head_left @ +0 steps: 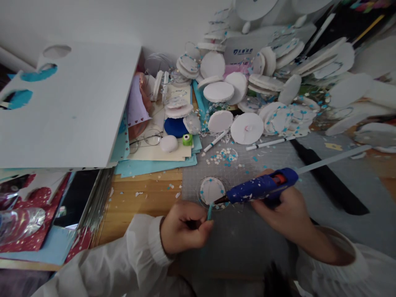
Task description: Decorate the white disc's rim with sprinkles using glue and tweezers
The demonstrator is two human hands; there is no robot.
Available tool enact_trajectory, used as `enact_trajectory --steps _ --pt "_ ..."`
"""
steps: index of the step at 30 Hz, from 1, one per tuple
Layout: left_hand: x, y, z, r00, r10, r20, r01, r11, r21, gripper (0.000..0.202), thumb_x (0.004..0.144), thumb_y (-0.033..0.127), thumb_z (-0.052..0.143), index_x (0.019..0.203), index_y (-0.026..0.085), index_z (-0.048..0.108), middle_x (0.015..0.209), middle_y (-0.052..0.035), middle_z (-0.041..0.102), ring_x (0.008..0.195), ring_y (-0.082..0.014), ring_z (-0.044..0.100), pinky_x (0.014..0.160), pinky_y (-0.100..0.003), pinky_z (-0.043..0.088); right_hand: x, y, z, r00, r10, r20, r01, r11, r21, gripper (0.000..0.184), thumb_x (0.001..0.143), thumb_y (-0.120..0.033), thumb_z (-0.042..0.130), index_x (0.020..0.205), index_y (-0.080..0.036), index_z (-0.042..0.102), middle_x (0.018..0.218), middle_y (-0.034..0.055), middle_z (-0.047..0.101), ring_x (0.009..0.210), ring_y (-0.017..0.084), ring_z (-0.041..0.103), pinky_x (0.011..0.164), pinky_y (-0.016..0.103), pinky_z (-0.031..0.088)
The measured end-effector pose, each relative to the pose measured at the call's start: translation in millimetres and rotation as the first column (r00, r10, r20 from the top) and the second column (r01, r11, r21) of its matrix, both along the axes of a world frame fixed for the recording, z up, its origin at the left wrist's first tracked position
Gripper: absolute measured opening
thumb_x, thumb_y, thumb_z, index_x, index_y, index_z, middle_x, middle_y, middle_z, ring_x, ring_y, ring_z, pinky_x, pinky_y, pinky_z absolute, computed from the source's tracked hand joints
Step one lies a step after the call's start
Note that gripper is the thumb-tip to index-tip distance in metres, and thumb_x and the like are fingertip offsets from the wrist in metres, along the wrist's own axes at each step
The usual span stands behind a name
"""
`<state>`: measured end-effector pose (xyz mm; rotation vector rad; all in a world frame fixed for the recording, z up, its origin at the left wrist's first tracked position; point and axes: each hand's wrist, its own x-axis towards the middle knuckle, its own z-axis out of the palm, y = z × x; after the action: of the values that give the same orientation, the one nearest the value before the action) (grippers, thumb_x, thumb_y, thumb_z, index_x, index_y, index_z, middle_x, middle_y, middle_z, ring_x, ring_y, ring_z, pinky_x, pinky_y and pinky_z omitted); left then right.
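Note:
My right hand (286, 214) is wrapped round a blue glue gun (260, 187) speckled with white and blue bits, a glue stick jutting from its back end. The gun's nozzle points left at a small teal strip (210, 211) that my left hand (185, 227) pinches between thumb and fingers. Just above the strip lies a round white disc (211, 190) edged with blue flecks, on a grey cutting mat (262, 243).
A big heap of white foam discs (247, 88) fills the back of the desk. A large white board (68, 107) with round holes covers the left. Two white pens (267, 143), confetti (224, 156), a green punch (187, 139), glasses (148, 140) and teal paper sheets (154, 165) lie between.

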<state>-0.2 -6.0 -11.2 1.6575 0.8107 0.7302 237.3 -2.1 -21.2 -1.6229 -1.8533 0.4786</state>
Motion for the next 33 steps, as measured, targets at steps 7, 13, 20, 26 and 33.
enact_trajectory --steps 7,13,20,26,33 --pt "0.6 1.9 2.8 1.0 -0.005 -0.019 0.005 1.0 -0.031 0.036 0.078 0.02 0.049 0.05 0.02 0.027 0.044 0.0063 0.026 0.04 -0.0052 0.025 0.04 -0.02 0.02 -0.7 0.8 1.4 0.999 -0.013 -0.031 0.013 1.0 -0.025 0.016 0.068 -0.028 0.056 0.083 -0.023 0.054 0.075 0.0035 0.066 0.066 0.023 0.064 0.061 0.035 0.051" --pt "0.5 1.7 2.1 1.0 -0.008 0.002 0.008 0.999 -0.032 0.036 0.078 0.019 0.049 0.05 0.019 0.027 0.045 0.0062 0.026 0.041 -0.0053 0.025 0.04 -0.021 0.02 0.7 1.1 0.7 1.0 0.007 -0.02 -0.008 1.0 -0.011 0.015 0.068 -0.026 0.056 0.083 -0.024 0.053 0.073 0.0028 0.065 0.065 0.021 0.064 0.059 0.033 0.051" --pt "-0.1 0.1 -1.0 1.0 -0.002 0.007 0.002 1.0 -0.019 0.035 0.078 0.017 0.05 0.05 0.019 0.028 0.045 0.0064 0.026 0.041 -0.0051 0.025 0.041 -0.021 0.02 0.5 2.1 2.7 0.999 0.034 0.04 -0.035 0.999 0.025 0.015 0.07 -0.025 0.054 0.085 -0.024 0.053 0.075 0.0032 0.065 0.069 0.022 0.065 0.06 0.033 0.051" --pt "-0.2 -0.1 -0.8 1.0 -0.005 0.003 0.005 1.0 -0.023 0.035 0.078 0.017 0.049 0.05 0.02 0.028 0.045 0.0061 0.026 0.041 -0.0059 0.025 0.041 -0.022 0.02 2.5 1.7 2.7 0.998 0.01 0.058 -0.011 1.0 0.01 0.019 0.069 -0.024 0.057 0.087 -0.024 0.05 0.073 0.0015 0.064 0.068 0.022 0.064 0.06 0.032 0.05" --pt "0.2 0.4 0.5 1.0 0.005 0.004 -0.005 1.0 -0.014 0.035 0.078 0.017 0.048 0.05 0.019 0.028 0.044 0.0065 0.026 0.04 -0.0054 0.025 0.04 -0.021 0.02 2.8 1.4 4.3 0.997 -0.064 -0.031 0.066 0.995 0.071 0.021 0.065 -0.029 0.062 0.084 -0.023 0.054 0.07 0.0011 0.064 0.063 0.02 0.063 0.058 0.032 0.05"
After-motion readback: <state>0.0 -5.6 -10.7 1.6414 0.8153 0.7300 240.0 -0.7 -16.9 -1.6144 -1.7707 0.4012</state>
